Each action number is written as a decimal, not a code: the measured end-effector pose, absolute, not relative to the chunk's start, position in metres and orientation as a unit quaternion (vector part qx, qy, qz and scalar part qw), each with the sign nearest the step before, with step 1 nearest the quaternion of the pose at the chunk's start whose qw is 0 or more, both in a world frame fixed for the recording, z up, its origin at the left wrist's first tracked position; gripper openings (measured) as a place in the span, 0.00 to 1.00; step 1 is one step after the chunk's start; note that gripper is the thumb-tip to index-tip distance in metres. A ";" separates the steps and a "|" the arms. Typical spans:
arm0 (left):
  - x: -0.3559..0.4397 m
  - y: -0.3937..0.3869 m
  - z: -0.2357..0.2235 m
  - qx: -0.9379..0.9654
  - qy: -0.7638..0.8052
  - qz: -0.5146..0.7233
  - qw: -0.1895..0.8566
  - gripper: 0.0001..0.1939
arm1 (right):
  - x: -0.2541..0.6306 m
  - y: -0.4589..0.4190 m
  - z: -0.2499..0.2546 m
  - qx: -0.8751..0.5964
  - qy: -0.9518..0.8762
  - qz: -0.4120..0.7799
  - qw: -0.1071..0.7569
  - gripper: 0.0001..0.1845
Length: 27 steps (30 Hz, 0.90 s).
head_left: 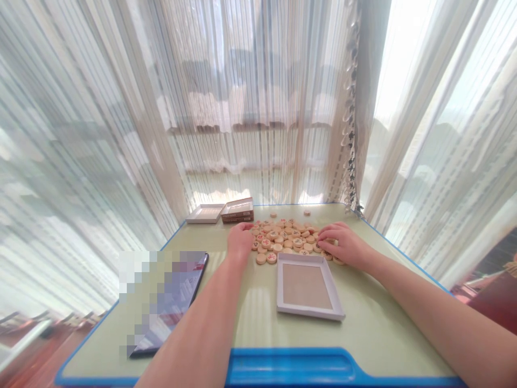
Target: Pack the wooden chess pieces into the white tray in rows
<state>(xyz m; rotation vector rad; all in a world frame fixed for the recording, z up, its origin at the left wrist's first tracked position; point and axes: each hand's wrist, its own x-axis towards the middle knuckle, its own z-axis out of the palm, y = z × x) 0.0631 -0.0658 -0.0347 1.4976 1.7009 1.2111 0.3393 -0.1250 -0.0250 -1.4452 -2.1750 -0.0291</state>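
Several round wooden chess pieces (285,237) with red and dark characters lie scattered on the pale green table (250,318). My left hand (239,241) rests at the left edge of the pile, fingers curled over a piece. My right hand (342,243) lies at the pile's right edge, fingers bent down onto the pieces. A shallow white box tray (307,285) with a brown bottom sits just in front of the pile, between my forearms.
A dark phone (173,302) lies at the left of the table. A white box lid (205,213) and a brown box (238,210) stand at the far left edge. Sheer curtains surround the table. A blue rim (291,366) runs along the near edge.
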 end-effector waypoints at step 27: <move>0.073 -0.092 -0.017 0.740 0.624 0.244 0.054 0.12 | 0.339 -0.124 -0.026 -0.507 -0.823 -0.014 0.254 0.12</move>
